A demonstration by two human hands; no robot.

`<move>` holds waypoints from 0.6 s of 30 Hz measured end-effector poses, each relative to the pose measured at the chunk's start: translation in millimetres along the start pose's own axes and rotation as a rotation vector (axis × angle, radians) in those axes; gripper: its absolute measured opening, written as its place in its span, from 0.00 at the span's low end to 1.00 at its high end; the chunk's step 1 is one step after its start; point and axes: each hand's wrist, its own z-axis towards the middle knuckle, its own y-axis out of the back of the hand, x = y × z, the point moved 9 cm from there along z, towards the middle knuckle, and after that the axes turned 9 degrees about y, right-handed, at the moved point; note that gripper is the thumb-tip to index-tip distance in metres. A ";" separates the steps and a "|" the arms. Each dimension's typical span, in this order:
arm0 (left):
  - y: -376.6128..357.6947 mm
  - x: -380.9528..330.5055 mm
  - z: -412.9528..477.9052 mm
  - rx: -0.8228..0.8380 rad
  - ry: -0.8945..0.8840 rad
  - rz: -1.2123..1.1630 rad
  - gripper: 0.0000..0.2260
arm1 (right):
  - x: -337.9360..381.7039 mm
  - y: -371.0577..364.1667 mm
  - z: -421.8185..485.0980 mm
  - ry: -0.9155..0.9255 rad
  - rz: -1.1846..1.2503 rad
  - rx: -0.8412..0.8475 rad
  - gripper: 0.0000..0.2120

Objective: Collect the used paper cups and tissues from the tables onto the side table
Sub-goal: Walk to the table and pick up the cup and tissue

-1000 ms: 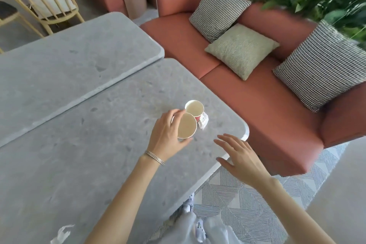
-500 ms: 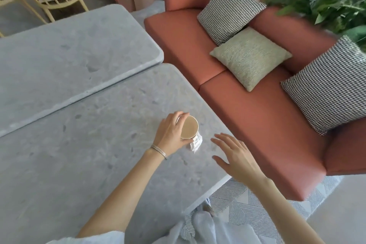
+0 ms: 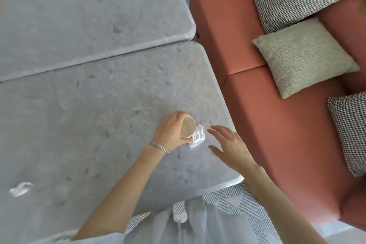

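gripping round paper cup, left hand; right hand flat-fingered near crumpled tissue.

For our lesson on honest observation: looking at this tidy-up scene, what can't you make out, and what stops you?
- Head view, paper cup: sides and base hidden by its rim and the left hand; one cup or a stack, unclear.
- Tissue beside it: partly hidden behind the cup.
- Second tissue, near the left edge: blurred, shape unclear.
- Side table: outside the frame.
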 end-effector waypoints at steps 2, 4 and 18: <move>9.4 6.2 -17.2 -0.090 0.014 0.022 0.36 | -2.6 -9.1 8.5 0.055 0.009 0.021 0.24; 16.1 15.8 -40.0 -0.173 0.026 0.058 0.36 | -1.0 -20.0 17.5 0.114 0.017 0.027 0.25; 8.8 68.7 -148.9 -0.265 0.311 0.077 0.29 | 29.7 -90.8 28.2 0.298 0.027 0.084 0.09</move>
